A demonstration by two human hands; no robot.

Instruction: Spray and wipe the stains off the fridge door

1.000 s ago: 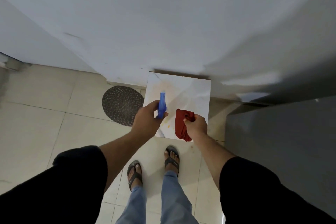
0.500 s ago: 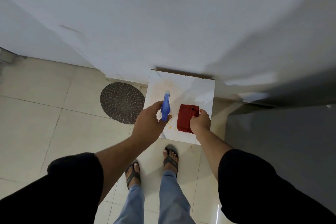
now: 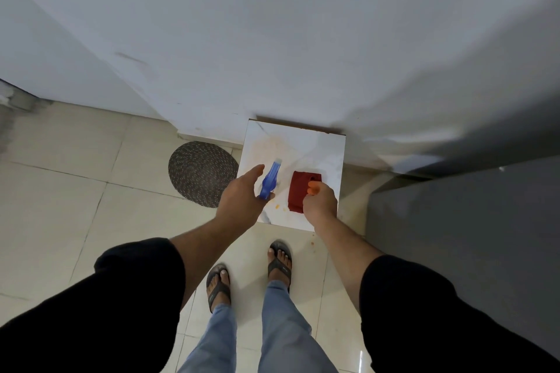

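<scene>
1. My left hand (image 3: 242, 203) holds the blue spray bottle (image 3: 270, 179), forefinger stretched alongside it, over the near left part of the white marbled panel (image 3: 303, 145). I take this panel for the surface to clean.
2. My right hand (image 3: 322, 203) grips the bunched red cloth (image 3: 298, 194) and presses it onto the panel's near right part.
3. A faint orange smear (image 3: 274, 142) lies toward the far left, and a small orange spot (image 3: 276, 206) sits near the bottle's base.
4. I'd aim the nozzle at the smear, not at the cloth, and mist lightly so nothing runs onto the floor (image 3: 91, 191).
5. Then I'd wipe with flat, firm, overlapping strokes and turn the cloth to a clean fold.
6. I'd keep the bottle clear of the cloth's path.
</scene>
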